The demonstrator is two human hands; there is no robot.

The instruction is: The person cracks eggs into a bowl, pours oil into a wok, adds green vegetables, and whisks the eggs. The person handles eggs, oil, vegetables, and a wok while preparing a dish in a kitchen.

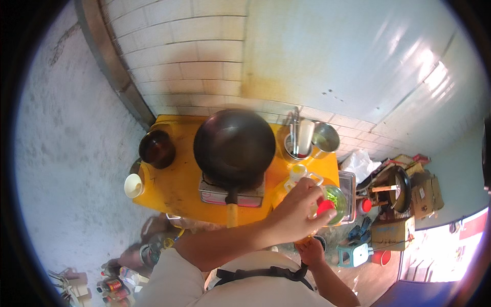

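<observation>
My left hand (301, 209) reaches across my front to the right side of the yellow table (172, 192), its fingers closed around a red cap (326, 207). Below it, my right hand (312, 251) grips a yellow-orange container (305, 240), probably a bottle, mostly hidden by the left hand. Just beyond the cap is a clear bowl (342, 219) holding chopped green vegetables (330, 197). A small clear cup (298, 172) with yellow contents stands behind my left wrist. A dark wok (234, 146) sits on a portable gas stove (230, 197), its wooden handle (232, 215) pointing towards me.
A dark pot (157, 149) and a paper cup (134, 185) stand at the table's left edge. Behind my hands are a utensil holder (293, 153) and a metal pot (326, 138). A blue stool (352, 255), a red bucket (381, 258) and cardboard boxes (393, 232) occupy the right.
</observation>
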